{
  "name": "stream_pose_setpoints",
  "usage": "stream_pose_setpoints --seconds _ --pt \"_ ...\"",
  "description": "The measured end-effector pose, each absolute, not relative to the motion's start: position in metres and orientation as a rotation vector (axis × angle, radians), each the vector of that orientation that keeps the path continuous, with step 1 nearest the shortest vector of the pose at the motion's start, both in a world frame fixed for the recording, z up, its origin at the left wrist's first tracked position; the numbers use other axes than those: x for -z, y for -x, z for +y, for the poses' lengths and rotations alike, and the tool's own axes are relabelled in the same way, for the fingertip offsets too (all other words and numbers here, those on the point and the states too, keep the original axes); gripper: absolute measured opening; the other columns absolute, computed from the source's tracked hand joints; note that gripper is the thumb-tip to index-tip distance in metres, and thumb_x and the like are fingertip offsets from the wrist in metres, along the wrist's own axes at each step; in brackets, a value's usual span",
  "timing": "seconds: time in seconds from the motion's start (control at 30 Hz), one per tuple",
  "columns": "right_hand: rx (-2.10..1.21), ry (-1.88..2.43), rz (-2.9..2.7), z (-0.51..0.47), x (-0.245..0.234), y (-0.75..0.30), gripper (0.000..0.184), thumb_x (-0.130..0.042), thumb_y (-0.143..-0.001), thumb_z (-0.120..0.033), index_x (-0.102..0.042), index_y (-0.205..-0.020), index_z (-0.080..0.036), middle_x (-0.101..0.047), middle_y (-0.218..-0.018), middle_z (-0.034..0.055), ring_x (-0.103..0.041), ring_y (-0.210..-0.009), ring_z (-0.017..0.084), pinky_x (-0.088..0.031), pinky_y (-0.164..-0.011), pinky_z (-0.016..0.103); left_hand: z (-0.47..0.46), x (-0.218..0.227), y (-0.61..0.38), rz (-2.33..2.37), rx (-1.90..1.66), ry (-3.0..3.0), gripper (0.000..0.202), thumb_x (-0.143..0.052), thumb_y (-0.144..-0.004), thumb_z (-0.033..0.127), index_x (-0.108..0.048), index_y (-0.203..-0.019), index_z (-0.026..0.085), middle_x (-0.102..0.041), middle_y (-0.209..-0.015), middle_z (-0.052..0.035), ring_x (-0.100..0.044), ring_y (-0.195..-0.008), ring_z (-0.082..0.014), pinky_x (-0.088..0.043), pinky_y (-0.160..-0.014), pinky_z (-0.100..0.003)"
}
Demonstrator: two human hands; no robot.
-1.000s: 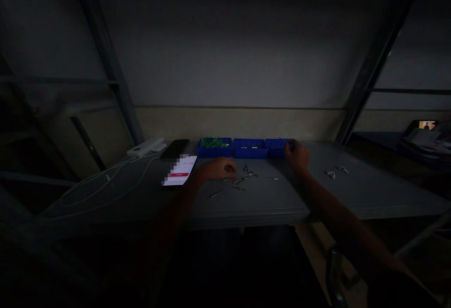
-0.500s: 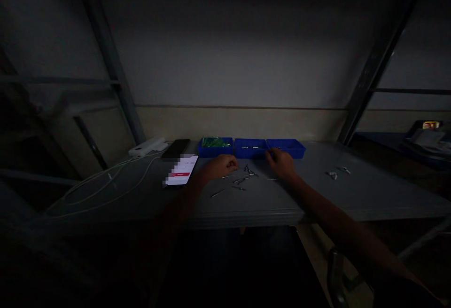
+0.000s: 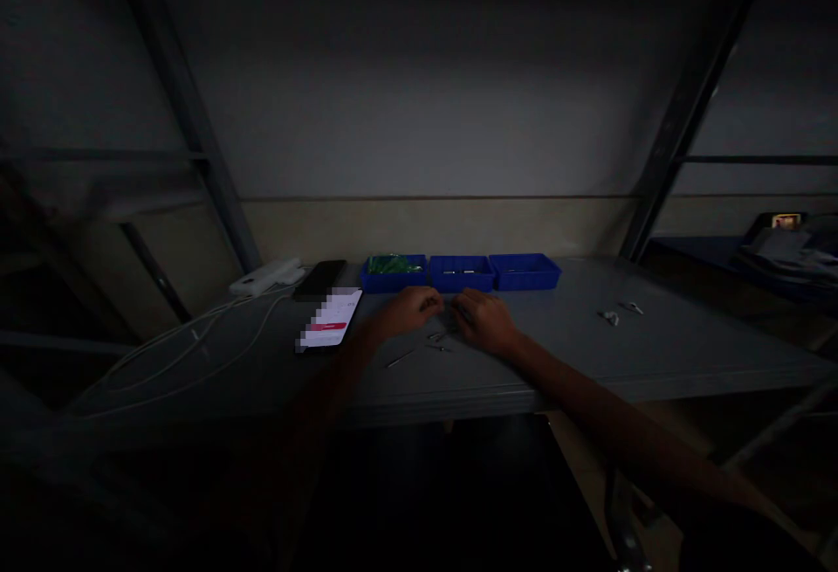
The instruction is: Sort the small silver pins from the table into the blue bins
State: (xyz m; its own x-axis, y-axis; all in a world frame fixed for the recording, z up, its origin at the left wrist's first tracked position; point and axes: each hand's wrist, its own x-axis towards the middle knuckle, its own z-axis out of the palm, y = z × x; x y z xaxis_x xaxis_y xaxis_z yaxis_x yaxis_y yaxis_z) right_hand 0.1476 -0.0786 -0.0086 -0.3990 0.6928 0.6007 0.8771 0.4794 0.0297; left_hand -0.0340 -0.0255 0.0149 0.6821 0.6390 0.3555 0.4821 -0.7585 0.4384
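Observation:
My left hand (image 3: 411, 310) is closed above the grey table, its fingertips pressed together; what they hold, if anything, is too small and dark to make out. Close beside it, my right hand (image 3: 483, 319) reaches down with curled fingers over the loose thin metal pieces, hiding some of them; its fingertips are hard to see. A slim metal rod (image 3: 401, 359) and a small metal piece (image 3: 438, 348) lie in front of the hands. Behind stand a blue bin with green material (image 3: 393, 282), a middle blue bin with small metal parts (image 3: 462, 284) and a right blue bin (image 3: 525, 282).
A lit phone (image 3: 331, 319) and a dark phone-like slab (image 3: 320, 279) lie at left, near a white power strip (image 3: 267, 277) with pale cables. Small white objects (image 3: 610, 318) rest on the right of the table (image 3: 681, 336). Metal posts frame both sides.
My right hand has moved left and down from the front of the right bins to the loose metal pieces, close to my left hand. My left hand stays nearly in place.

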Motion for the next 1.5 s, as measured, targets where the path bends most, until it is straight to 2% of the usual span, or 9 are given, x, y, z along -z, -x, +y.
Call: stream_pose_setpoints --seconds 0.23,0.4,0.87,1.27,1.5 --pt "0.441 1.273 -2.175 -0.078 0.008 -0.148 0.015 -0.044 -0.086 -0.022 -0.058 -0.087 -0.017 -0.061 -0.082 0.0065 -0.055 -0.078 0.017 -0.037 -0.066 0.026 -0.025 -0.015 0.034 0.949 -0.770 -2.589 0.021 -0.048 -0.081 0.032 -0.059 -0.075 0.015 -0.060 -0.070 -0.0016 -0.055 -0.065 -0.0135 -0.040 -0.059 -0.024" --pt "0.431 1.306 -2.097 -0.077 0.008 -0.150 0.015 -0.043 -0.086 -0.022 -0.057 -0.083 -0.016 -0.061 -0.080 0.0061 -0.054 -0.073 0.016 -0.036 -0.064 0.025 -0.024 -0.016 0.038 0.908 -0.814 -2.555 0.016 -0.049 -0.080 0.026 -0.060 -0.082 0.014 -0.061 -0.073 -0.0018 -0.055 -0.066 -0.0122 -0.041 -0.061 -0.023" --pt "0.417 1.353 -2.076 -0.077 0.008 -0.151 0.016 -0.043 -0.087 -0.024 -0.057 -0.086 -0.017 -0.062 -0.081 0.0062 -0.055 -0.074 0.016 -0.036 -0.065 0.025 -0.021 -0.017 0.041 0.866 -0.849 -2.605 0.014 -0.051 -0.076 0.016 -0.062 -0.084 0.014 -0.064 -0.076 -0.0024 -0.056 -0.067 -0.0111 -0.043 -0.062 -0.022" --pt "0.513 1.443 -2.168 -0.085 0.002 -0.147 0.019 -0.041 -0.087 -0.024 -0.059 -0.086 -0.017 -0.062 -0.085 0.0077 -0.055 -0.079 0.017 -0.035 -0.068 0.026 -0.023 -0.016 0.038 0.985 -0.821 -2.620 0.016 -0.051 -0.073 0.015 -0.064 -0.083 0.012 -0.064 -0.071 -0.0027 -0.056 -0.062 -0.0112 -0.041 -0.057 -0.021" --pt "0.521 1.507 -2.124 -0.083 0.004 -0.148 0.021 -0.040 -0.088 -0.025 -0.060 -0.086 -0.017 -0.062 -0.084 0.0080 -0.055 -0.077 0.017 -0.034 -0.067 0.026 -0.024 -0.014 0.038 0.980 -0.832 -2.607 0.017 -0.052 -0.073 0.015 -0.065 -0.083 0.013 -0.067 -0.074 -0.0033 -0.059 -0.065 -0.0117 -0.043 -0.060 -0.021"
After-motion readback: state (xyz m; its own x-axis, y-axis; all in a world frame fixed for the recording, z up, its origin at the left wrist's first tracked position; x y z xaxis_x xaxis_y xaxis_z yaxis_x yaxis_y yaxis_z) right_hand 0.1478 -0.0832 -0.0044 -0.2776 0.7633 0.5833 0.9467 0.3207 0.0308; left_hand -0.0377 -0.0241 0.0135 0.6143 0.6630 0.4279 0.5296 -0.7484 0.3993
